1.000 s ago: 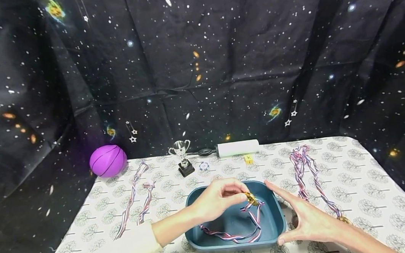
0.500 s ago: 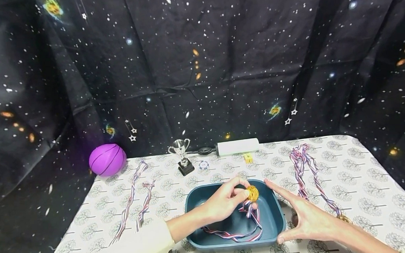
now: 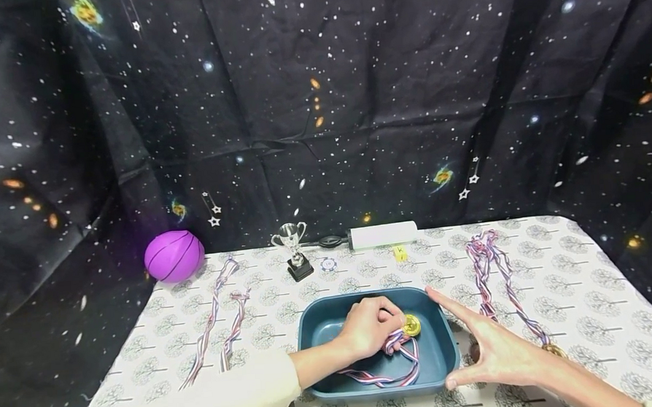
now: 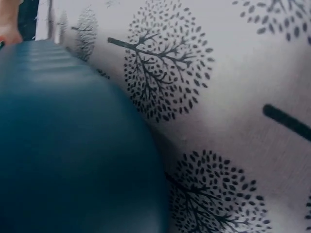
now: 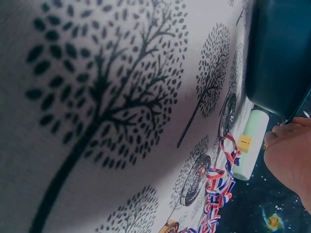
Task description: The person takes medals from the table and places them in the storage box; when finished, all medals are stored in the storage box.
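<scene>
In the head view, my left hand point(image 3: 368, 327) is inside a dark teal bin point(image 3: 327, 385). Its curled fingers pinch a gold medal point(image 3: 412, 325) where the striped ribbon point(image 3: 382, 380) gathers. The rest of that ribbon loops over the bin's floor. My right hand point(image 3: 500, 354) spans the bin's right end, index finger at the far corner and thumb at the near one, fingers mostly straight. The left wrist view has mostly the bin's outer wall point(image 4: 82, 141). At the right edge of the right wrist view, my right hand point(image 5: 291, 153) touches the bin point(image 5: 277, 58).
Right of the bin lie ribboned medals point(image 3: 481, 269); two ribbons point(image 3: 212, 311) lie at left. Along the back are a purple ball point(image 3: 174, 257), a silver trophy cup point(image 3: 294, 251), a poker chip point(image 3: 328, 264), a white cylinder point(image 3: 383, 235) and a yellow letter block point(image 3: 399, 253).
My left hand has lowered the gold medal into the bin and gathered its ribbon beneath; the medal's face has turned upward. My right hand has stayed at the bin's right end.
</scene>
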Demonstrator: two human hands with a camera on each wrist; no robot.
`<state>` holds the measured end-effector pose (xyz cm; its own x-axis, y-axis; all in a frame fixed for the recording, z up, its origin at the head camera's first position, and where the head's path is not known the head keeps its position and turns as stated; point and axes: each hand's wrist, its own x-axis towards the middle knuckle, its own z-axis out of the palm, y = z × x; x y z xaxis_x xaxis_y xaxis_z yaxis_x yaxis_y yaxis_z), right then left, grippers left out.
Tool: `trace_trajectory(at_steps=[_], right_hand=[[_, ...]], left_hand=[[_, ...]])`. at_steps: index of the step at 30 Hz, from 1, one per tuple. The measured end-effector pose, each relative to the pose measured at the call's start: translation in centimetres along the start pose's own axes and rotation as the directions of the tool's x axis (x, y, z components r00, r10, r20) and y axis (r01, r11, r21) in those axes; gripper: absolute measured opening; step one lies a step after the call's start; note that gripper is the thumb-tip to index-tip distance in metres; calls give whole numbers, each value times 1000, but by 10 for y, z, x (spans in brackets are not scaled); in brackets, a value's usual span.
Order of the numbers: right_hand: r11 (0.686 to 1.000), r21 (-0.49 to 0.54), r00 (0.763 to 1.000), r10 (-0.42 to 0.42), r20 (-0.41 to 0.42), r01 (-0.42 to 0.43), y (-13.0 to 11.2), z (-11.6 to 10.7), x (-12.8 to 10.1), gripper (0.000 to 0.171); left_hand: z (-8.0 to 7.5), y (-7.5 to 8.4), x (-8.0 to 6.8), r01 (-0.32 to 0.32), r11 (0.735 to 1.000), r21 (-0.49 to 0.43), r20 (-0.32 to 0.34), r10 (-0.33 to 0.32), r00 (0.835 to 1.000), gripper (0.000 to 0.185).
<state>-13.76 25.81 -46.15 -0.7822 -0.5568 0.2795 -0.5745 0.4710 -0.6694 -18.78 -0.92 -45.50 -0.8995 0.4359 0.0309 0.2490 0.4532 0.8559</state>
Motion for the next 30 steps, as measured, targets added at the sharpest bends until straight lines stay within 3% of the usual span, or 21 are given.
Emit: trace_trajectory(at_steps=[2,6,11,18,22,25,30], right_hand=[[1000,8,1000,-12,-4,12,2,1,0,131],[999,34,1000,-7,-6,7,2,2,-1,130],[1000,18,1000,-1,-8,1,1,2,0,131],[1000,28,1000,-6,-2,6,2,3,-1,130],[1000,16,1000,-8,-7,9,-2,2,-1,130],[1000,-3,1000,-19,-11,19,-2,1,-2,129],[1000,4,1000,-8,-7,8,0,2,-2,130]], left_hand=[[2,0,1,-16,991,135,-29,20,999,9],[6,1,3,-28,965,260,-60,46,997,15],[10,-2,7,-55,930,364,-80,90,993,22],[2,-5,3,-180,888,424,-42,218,975,22],[-2,-4,-2,-163,929,332,-34,184,982,5],[-3,-4,-4,-137,958,251,-24,147,989,15],[-1,-6,-3,-135,963,234,9,137,991,21]])
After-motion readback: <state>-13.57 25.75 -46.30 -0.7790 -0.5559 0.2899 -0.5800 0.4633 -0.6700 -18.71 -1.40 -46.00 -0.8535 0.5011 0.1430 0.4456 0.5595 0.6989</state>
